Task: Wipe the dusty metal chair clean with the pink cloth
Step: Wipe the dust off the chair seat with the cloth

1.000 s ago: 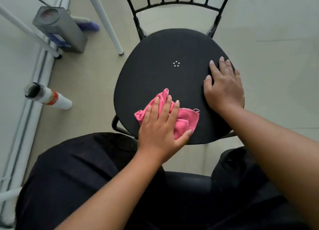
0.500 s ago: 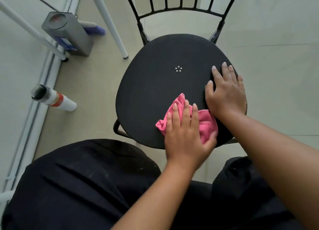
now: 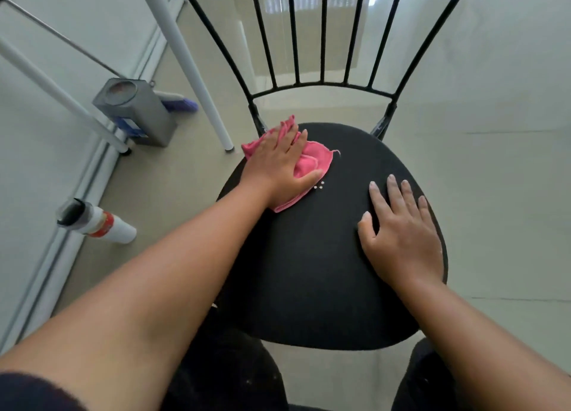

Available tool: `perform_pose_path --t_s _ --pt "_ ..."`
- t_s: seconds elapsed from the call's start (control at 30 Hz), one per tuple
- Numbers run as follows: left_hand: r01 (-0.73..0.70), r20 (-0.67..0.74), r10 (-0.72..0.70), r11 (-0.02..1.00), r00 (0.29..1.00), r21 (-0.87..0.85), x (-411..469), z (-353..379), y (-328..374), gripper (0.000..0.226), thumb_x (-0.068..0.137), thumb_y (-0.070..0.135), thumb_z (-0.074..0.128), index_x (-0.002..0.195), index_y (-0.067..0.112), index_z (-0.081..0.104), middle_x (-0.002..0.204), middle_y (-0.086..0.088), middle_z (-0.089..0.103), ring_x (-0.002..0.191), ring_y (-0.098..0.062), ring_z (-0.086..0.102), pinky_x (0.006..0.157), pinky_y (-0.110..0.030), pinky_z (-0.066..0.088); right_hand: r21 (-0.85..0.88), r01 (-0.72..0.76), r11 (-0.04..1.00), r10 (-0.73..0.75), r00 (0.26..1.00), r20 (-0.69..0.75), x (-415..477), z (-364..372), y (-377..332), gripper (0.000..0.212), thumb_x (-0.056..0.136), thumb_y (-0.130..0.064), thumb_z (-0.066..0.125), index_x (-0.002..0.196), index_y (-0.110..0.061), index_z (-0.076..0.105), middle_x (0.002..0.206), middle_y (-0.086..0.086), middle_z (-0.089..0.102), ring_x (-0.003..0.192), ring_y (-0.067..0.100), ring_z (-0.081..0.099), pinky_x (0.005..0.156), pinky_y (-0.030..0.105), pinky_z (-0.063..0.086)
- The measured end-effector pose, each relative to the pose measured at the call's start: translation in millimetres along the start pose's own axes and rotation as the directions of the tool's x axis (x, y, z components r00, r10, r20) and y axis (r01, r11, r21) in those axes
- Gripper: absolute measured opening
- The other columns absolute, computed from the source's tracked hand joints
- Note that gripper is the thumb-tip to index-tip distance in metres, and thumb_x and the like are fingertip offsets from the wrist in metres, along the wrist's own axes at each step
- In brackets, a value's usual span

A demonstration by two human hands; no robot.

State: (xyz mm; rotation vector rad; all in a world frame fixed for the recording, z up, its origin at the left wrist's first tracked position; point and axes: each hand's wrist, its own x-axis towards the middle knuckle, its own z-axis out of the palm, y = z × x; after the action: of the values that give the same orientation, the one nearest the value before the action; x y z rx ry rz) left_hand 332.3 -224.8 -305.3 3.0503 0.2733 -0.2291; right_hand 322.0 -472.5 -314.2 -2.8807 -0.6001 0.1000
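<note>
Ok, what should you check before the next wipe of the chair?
1. Is the left hand flat on the pink cloth? Ok.
2. Is the pink cloth on the seat? Ok, at its back left corner.
3. Is the right hand flat on the seat, steadying it? Ok.
4. Is the seat free of dust? Cannot tell.
5. Are the back bars wiped? Cannot tell.

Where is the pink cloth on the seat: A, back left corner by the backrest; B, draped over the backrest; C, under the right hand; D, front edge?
A: the left hand presses the cloth flat on the seat at its back left corner, beside the backrest post.
</note>
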Motion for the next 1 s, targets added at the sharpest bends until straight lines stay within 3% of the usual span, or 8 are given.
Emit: perform_pose_path --t_s 0.13,0.27,0.5,0.57,0.67,0.73,0.83,1.0 --pt "0.021 -0.001 -0.021 0.999 1.000 -0.050 59 -12 1 0.088 0.085 0.077 0.022 0.154 0.022 0.015 0.163 -0.005 0.010 0.149 -0.024 0.010 0.119 -0.044 0.015 0.029 -0.015 0.999 0.017 0.998 -0.058 1 4 0 0.061 0.091 -0.039 0.030 0.150 -0.025 0.037 0.159 0.006 0.028 0.149 0.023 0.021 0.122 0.042 0.014" --pt "0.038 -0.064 -0.042 0.997 0.997 -0.066 45 -10 4 0.085 0.088 0.072 0.021 0.153 0.017 0.020 0.162 -0.006 0.014 0.147 -0.026 0.015 0.118 -0.045 0.017 0.051 -0.035 0.998 0.039 0.996 -0.077 2 3 0 0.059 0.091 -0.037 0.033 0.148 -0.026 0.041 0.158 0.005 0.031 0.148 0.022 0.024 0.121 0.042 0.017" --pt "0.211 -0.007 -0.214 0.966 0.977 -0.149 -126 17 47 0.087 0.089 0.071 0.018 0.155 0.018 -0.003 0.162 -0.001 -0.015 0.145 -0.020 -0.024 0.117 -0.038 -0.015 0.053 -0.043 0.998 0.043 0.999 -0.002 2 -5 -1 0.055 0.098 -0.035 0.036 0.152 -0.029 0.032 0.162 0.002 0.020 0.150 0.018 0.013 0.123 0.038 0.008" --pt "0.261 -0.002 -0.265 0.950 0.964 -0.171 -187 29 68 0.087 0.089 0.071 0.021 0.156 0.018 0.000 0.163 -0.002 -0.013 0.146 -0.021 -0.024 0.117 -0.037 -0.014 0.057 -0.042 0.997 0.041 0.999 0.009 1 -8 -3 0.055 0.098 -0.035 0.037 0.153 -0.029 0.030 0.163 0.001 0.018 0.151 0.018 0.012 0.123 0.038 0.007" --pt "0.297 0.029 -0.297 0.938 0.954 -0.177 -234 41 85 0.087 0.088 0.069 0.034 0.154 0.013 0.022 0.163 -0.007 0.010 0.150 -0.027 -0.002 0.118 -0.043 0.002 0.058 -0.047 0.997 0.045 0.999 0.028 0 -8 -3 0.056 0.098 -0.035 0.034 0.153 -0.029 0.028 0.163 0.001 0.016 0.151 0.017 0.009 0.123 0.037 0.005" --pt "0.274 -0.020 -0.281 0.949 0.960 -0.157 -223 37 71 0.088 0.087 0.070 0.033 0.154 0.015 0.019 0.163 -0.005 0.007 0.149 -0.025 -0.006 0.118 -0.040 -0.002 0.060 -0.047 0.997 0.045 0.998 0.033 -1 -9 -4 0.056 0.098 -0.036 0.033 0.154 -0.029 0.027 0.164 0.000 0.015 0.151 0.017 0.008 0.123 0.037 0.004" --pt "0.222 0.005 -0.222 0.970 0.975 -0.100 -167 21 30 0.089 0.087 0.075 0.020 0.155 0.021 -0.003 0.162 0.001 -0.015 0.145 -0.017 -0.023 0.117 -0.035 -0.016 0.052 -0.048 0.997 0.046 0.998 0.032 0 -7 -3 0.056 0.098 -0.036 0.033 0.154 -0.028 0.026 0.164 0.001 0.015 0.151 0.017 0.008 0.123 0.037 0.004" --pt "0.081 0.000 -0.081 0.997 0.997 -0.008 -38 6 -10 0.091 0.085 0.076 0.011 0.156 0.021 -0.001 0.163 -0.002 -0.012 0.148 -0.020 -0.017 0.120 -0.044 0.000 0.064 -0.040 0.997 0.041 0.999 -0.014 2 -2 -2 0.058 0.095 -0.039 0.028 0.152 -0.028 0.031 0.162 0.002 0.021 0.150 0.019 0.013 0.123 0.039 0.008"
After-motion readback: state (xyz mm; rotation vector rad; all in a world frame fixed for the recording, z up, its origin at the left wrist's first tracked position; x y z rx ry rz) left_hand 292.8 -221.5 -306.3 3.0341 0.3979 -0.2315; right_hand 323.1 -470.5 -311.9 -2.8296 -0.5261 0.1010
